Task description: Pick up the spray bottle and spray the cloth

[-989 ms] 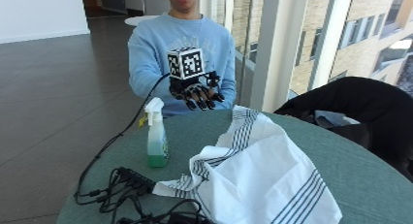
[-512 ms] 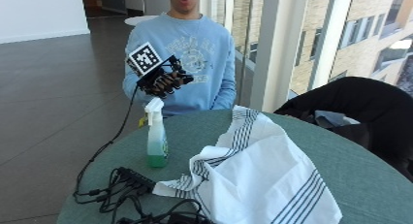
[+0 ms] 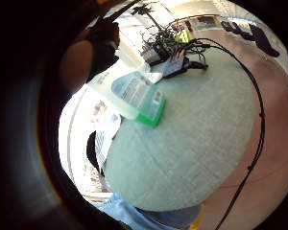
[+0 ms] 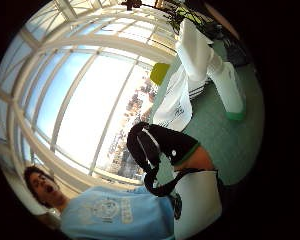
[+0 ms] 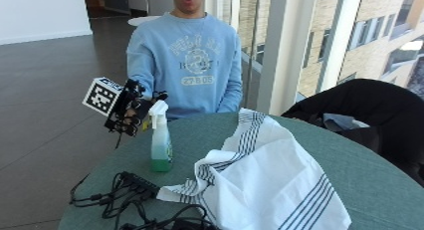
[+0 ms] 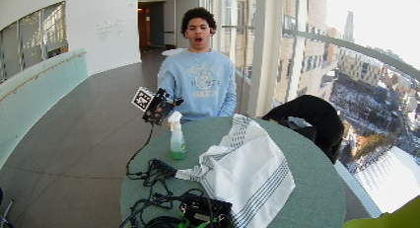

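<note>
A clear spray bottle [image 5: 160, 143] with green liquid and a white trigger head stands upright on the round green table [image 5: 381, 187]. My gloved right hand [image 5: 131, 112] hovers just beside its head, on the side away from the cloth, fingers relaxed and spread toward the neck and holding nothing. In the little finger side palm view the bottle [image 3: 134, 96] looms close to the palm. A white cloth with dark stripes [image 5: 265, 182] lies rumpled on the table beside the bottle. The wide outside view shows hand [image 6: 159, 104], bottle [image 6: 176, 139] and cloth [image 6: 246, 169] the same way.
A black power strip with tangled cables [image 5: 132, 187] lies at the table's near edge, in front of the bottle. A black jacket drapes over a chair [image 5: 361, 108] on the far side of the cloth. A window pillar [image 5: 281, 51] rises behind the table.
The gloved hand has moved from in front of the person's chest sideways and down to the bottle's head. Bottle and cloth have not moved.
</note>
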